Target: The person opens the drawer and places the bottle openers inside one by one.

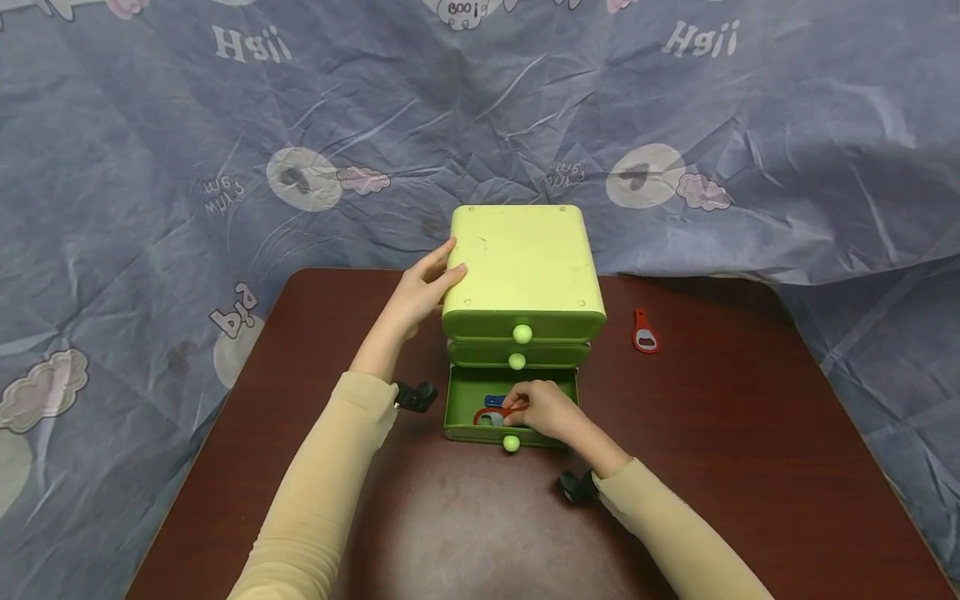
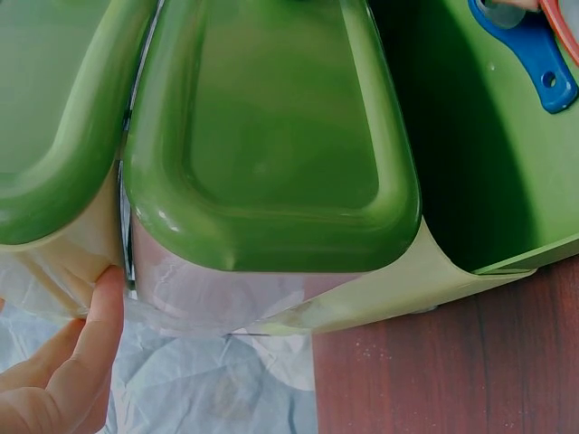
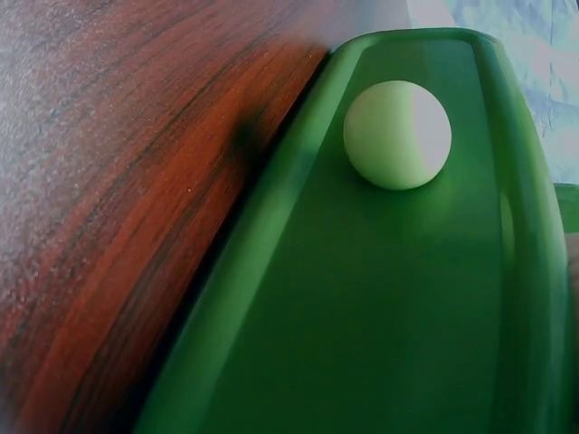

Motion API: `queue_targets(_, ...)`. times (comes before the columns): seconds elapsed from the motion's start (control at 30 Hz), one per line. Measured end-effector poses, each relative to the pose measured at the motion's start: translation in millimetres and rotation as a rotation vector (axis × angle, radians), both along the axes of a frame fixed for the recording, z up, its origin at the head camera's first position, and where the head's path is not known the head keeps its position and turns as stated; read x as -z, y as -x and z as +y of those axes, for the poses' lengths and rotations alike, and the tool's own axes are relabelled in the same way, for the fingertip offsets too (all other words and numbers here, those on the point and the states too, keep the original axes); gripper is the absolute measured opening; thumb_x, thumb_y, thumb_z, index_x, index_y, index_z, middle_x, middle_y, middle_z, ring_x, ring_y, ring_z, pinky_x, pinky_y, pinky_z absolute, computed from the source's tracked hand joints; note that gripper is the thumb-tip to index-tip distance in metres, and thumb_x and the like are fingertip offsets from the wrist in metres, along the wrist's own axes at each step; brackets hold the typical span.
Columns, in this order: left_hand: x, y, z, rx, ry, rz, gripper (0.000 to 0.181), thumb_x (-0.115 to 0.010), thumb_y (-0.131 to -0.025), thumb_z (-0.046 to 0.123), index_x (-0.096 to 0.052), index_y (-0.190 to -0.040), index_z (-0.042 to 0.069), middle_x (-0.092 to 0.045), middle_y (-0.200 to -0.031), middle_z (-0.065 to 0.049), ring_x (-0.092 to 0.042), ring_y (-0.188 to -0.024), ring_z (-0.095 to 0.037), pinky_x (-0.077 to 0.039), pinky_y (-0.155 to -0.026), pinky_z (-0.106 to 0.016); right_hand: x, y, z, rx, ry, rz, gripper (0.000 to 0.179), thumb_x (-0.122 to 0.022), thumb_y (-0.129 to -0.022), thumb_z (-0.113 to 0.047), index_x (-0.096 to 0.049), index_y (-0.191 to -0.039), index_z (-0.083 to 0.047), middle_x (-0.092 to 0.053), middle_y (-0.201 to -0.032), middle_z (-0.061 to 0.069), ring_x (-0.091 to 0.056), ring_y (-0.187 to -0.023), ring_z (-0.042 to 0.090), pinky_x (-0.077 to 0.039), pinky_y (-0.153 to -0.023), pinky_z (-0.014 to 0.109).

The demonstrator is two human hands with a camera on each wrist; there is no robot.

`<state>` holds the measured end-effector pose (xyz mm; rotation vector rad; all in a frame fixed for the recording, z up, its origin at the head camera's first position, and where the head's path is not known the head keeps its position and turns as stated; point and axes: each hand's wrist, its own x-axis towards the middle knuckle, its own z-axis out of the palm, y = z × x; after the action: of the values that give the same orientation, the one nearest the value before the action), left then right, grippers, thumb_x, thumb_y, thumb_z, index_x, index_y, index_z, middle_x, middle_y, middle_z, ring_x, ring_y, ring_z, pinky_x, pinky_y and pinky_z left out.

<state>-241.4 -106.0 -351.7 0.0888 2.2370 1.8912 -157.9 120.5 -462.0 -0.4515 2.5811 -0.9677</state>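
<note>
A small green drawer cabinet point(image 1: 521, 258) stands on the table with its bottom drawer point(image 1: 463, 392) pulled out. My left hand point(image 1: 422, 293) rests against the cabinet's left side, its fingers touching the side wall and top edge. Inside the open drawer, my right hand point(image 1: 549, 408) pinches the handle of a red bottle opener point(image 1: 477, 416). A blue bottle opener point(image 2: 532, 45) lies beside it on the drawer floor. In the right wrist view only the drawer front with its round knob point(image 3: 398, 136) shows clearly; the right fingers are out of sight there.
Another red bottle opener point(image 1: 645, 335) lies on the dark wooden table point(image 1: 750, 433), right of the cabinet. Two upper drawers with round knobs point(image 1: 522, 334) are closed. A patterned grey-blue cloth point(image 1: 480, 108) hangs behind the table.
</note>
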Motion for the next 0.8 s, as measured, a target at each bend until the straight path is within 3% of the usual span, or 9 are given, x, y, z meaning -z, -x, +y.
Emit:
queue_targets(0.3,0.0,-0.4,-1.2,0.003,-0.02,-0.005,0.061,-0.062,-0.097,0.041,-0.033,-0.151,0.044,-0.041,-0.155,-0.003,-0.056,-0.127,-0.026,-0.054,-0.096,-0.046,-6.5,-5.3,11.1,0.046,0.025,0.091,0.013,-0.075,-0.088,-0.016,-0.075,-0.1,-0.01,-0.071,-0.095,0.001,-0.066,-0.086,0.015,-0.052,-0.073,0.031)
queue_targets(0.5,-1.4,0.0,-0.7,0.001,-0.02,-0.008,0.061,-0.062,-0.097,0.041,-0.034,-0.151,0.045,-0.041,-0.154,-0.004,-0.057,-0.126,-0.027,-0.054,-0.095,-0.046,-18.3,-8.9,33.4,0.101,0.151,0.068,0.02,-0.072,-0.091,-0.016,-0.073,-0.108,-0.008,-0.072,-0.103,0.005,-0.07,-0.085,0.02,-0.056,-0.072,0.032)
queue_targets(0.8,-0.7,0.0,-0.4,-0.005,-0.017,-0.012,0.062,-0.062,-0.097,0.04,-0.033,-0.152,0.043,-0.041,-0.155,-0.003,-0.056,-0.127,-0.026,-0.054,-0.095,-0.046,-29.6,-4.8,77.4,0.207,0.204,0.125,0.019,-0.074,-0.09,-0.016,-0.073,-0.107,-0.008,-0.074,-0.101,0.008,-0.07,-0.089,0.02,-0.056,-0.075,0.029)
